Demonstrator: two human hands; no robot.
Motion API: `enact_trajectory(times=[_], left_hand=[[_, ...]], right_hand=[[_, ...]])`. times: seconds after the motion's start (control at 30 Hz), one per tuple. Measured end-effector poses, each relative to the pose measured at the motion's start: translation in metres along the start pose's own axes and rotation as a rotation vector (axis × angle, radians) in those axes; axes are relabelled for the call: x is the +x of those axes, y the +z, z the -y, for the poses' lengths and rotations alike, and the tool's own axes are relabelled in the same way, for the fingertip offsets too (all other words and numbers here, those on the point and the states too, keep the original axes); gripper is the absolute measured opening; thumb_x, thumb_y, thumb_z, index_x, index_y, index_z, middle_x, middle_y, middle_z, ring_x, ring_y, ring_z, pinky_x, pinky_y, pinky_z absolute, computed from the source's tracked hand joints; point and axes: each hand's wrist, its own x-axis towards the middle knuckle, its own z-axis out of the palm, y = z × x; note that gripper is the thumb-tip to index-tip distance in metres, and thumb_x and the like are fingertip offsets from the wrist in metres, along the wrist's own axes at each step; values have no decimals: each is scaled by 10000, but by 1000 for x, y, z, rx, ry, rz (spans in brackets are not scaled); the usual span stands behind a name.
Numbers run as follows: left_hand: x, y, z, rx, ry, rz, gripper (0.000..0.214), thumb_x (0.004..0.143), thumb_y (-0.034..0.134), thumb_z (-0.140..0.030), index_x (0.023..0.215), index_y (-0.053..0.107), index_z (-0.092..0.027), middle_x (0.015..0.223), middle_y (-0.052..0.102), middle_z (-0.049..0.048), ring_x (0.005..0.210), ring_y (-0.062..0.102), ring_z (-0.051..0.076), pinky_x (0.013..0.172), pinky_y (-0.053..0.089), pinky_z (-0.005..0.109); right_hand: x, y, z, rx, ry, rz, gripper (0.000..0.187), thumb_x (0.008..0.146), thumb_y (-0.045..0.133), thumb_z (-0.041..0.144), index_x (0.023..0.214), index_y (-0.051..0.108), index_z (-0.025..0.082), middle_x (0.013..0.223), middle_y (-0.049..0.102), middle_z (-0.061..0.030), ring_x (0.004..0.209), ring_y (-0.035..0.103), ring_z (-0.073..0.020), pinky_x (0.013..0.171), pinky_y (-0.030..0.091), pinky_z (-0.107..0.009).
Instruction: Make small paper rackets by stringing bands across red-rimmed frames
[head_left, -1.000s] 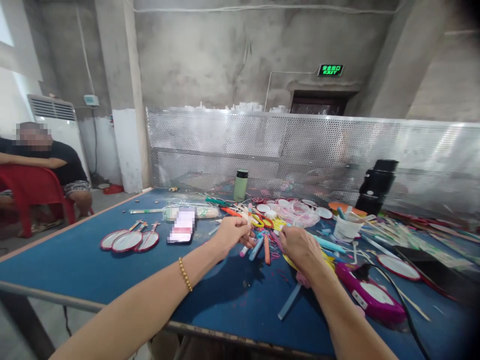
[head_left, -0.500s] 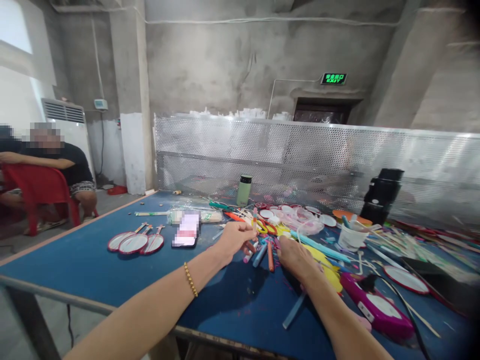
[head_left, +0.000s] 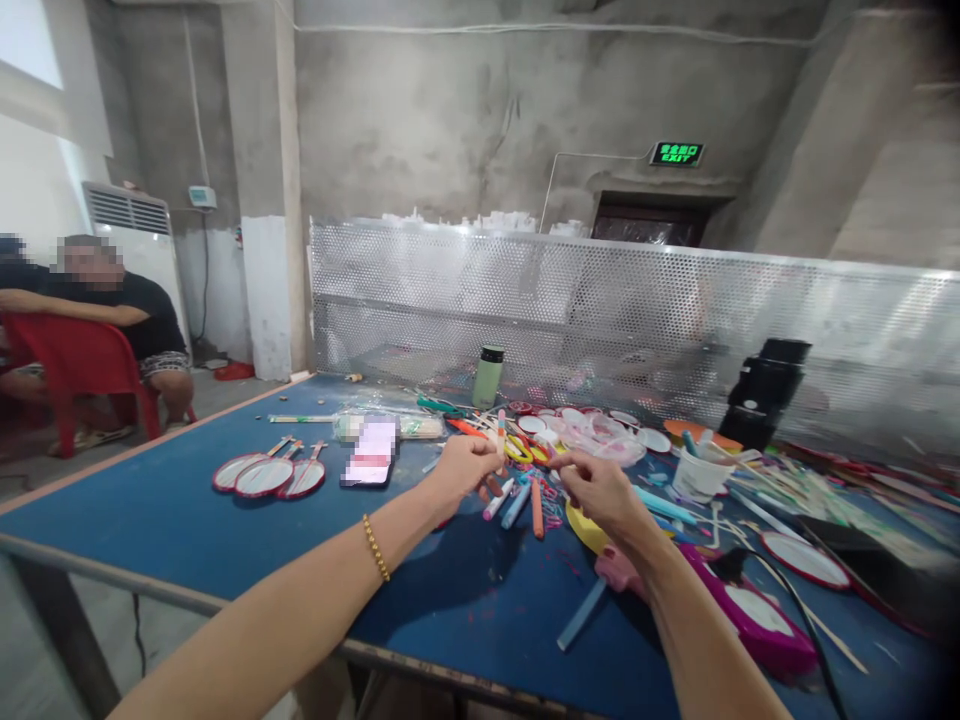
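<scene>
My left hand (head_left: 471, 466) is closed in a pinch on a slim flat stick (head_left: 501, 428) with pale coloured bands, which stands upright from the fingertips. Whatever joins its lower end is hidden behind the hand. To the right, my right hand (head_left: 596, 485) hovers above the clutter, thumb and forefinger pressed together; anything between them is too small to make out. Below and between the hands lie a white pen with a pink end (head_left: 498, 500), a blue stick (head_left: 517, 506) and an orange stick (head_left: 537, 510). Scissors with yellow handles (head_left: 519, 448) lie just behind.
Three round red-rimmed fans (head_left: 265, 478) and a phone (head_left: 370, 452) lie left on the blue table (head_left: 187, 550). A green bottle (head_left: 488, 376) stands behind. At right are a white cup (head_left: 701, 474), a purple corded device (head_left: 757, 610) and a glue gun (head_left: 622, 570).
My right hand has lifted from the pile and come slightly closer to the left hand, its fingers now pinched. My left hand still holds the stick in nearly the same place.
</scene>
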Motion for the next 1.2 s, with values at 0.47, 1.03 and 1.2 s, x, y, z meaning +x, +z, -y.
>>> enact_trajectory(times=[0.47,1.03,1.2], left_hand=[[-1,-3,-5,-20,20,4,118,828,574,-126,715,594,-103,709,637,18,443,566,74,369,370,189],[0,-2,-2,1,28,8,137,820,592,-154,690,583,-108,697,633,24,447,574,82,363,362,189],[2,-2,3,-1,35,25,92,791,586,-158,710,581,-117,694,627,10,455,596,91,367,377,186]], right_hand=[[-19,-13,30,856,-63,76,234,745,638,346,892,646,165,619,505,34,554,494,-110,495,400,-237],[-16,-8,36,778,-262,-409,384,661,803,376,942,612,197,844,598,7,703,556,-112,632,489,-245],[-19,-6,38,647,-199,-651,286,753,726,432,807,594,184,624,508,50,490,416,-69,459,370,-201]])
